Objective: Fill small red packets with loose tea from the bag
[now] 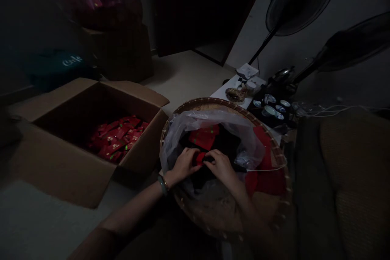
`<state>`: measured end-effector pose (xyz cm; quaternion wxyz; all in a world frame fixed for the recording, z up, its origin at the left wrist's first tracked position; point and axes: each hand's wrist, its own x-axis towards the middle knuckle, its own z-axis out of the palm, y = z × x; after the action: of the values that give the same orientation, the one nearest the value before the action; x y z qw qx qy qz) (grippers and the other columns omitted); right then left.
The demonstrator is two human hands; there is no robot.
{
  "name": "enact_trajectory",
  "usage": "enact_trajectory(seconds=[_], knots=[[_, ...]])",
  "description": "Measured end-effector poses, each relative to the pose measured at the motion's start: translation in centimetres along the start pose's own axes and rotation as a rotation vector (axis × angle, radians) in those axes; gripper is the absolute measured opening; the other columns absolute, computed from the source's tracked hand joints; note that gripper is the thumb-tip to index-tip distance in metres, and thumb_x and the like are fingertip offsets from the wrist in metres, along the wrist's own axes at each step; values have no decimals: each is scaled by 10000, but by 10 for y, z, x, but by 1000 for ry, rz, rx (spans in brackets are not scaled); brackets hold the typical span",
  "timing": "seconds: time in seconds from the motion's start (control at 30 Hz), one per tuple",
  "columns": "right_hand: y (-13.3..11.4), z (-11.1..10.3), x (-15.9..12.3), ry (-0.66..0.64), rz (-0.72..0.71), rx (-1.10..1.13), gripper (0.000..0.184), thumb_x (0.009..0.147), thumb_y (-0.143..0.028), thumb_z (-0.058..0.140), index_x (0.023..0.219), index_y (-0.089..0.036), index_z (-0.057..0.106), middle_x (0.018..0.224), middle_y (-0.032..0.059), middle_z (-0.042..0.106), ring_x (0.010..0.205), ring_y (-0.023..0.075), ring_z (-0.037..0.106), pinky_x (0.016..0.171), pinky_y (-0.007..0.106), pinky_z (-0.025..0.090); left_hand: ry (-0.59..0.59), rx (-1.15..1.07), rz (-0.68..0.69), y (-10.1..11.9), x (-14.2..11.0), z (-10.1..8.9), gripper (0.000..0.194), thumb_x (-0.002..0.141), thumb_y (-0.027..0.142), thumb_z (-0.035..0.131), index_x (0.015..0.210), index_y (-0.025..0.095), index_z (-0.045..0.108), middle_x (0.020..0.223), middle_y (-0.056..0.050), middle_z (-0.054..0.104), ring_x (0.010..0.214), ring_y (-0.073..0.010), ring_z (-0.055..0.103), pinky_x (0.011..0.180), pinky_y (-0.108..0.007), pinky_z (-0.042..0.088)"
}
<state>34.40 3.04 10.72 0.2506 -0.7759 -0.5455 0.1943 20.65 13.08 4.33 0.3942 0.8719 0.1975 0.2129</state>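
Note:
My left hand (184, 163), with a bangle on its wrist, pinches one side of a small red packet (200, 158). The fingers of my right hand (222, 165) grip the packet's other side. Both hands are over an open clear plastic bag (250, 140) that holds dark contents (229, 146), too dim to identify. Just beyond my fingers, flat red packets (204, 137) with green and gold marks lie in the bag. The bag rests in a round woven bamboo tray (199, 103). Red pieces (269, 180) lie along the tray's right side.
An open cardboard box (137, 146) on the left holds many red packets (118, 138). Behind it, a bulging bag (106, 6) sits on another carton (122, 55). Small cups (269, 110) stand on a low table at right, near two fans (301, 2). The room is dim.

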Motion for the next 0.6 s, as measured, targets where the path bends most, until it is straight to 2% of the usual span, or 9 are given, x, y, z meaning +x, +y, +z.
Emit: enact_trajectory(seconds=[0.2,0.4,0.5,0.6], knots=[[5,-1,-5,24,-62,38,181,780,-147,532,919,-204,633,961,57,601,884,178,584,782,311,468,22,15,-7,-2,-1,2,517,696,288,674,1152,189,451,1059,-64,554,965,-213,471,813,-343,447],[3,13,-4,158,45,101,173,754,-149,558,924,-178,577,875,39,603,662,135,587,631,269,492,3,16,-24,2,1,0,516,671,258,685,1134,187,467,1041,-63,562,956,-216,469,800,-338,447],[1,21,-3,225,24,73,85,760,-183,567,842,-176,587,831,37,585,649,141,575,611,271,489,14,10,-22,2,1,-1,502,678,250,675,1132,182,470,1056,-66,563,963,-217,466,813,-346,442],[-1,22,-6,207,-29,61,109,778,-216,569,869,-181,616,871,56,574,694,155,576,626,282,497,13,2,-25,1,2,-3,493,683,248,667,1131,176,473,1053,-69,567,959,-218,465,811,-349,441]])
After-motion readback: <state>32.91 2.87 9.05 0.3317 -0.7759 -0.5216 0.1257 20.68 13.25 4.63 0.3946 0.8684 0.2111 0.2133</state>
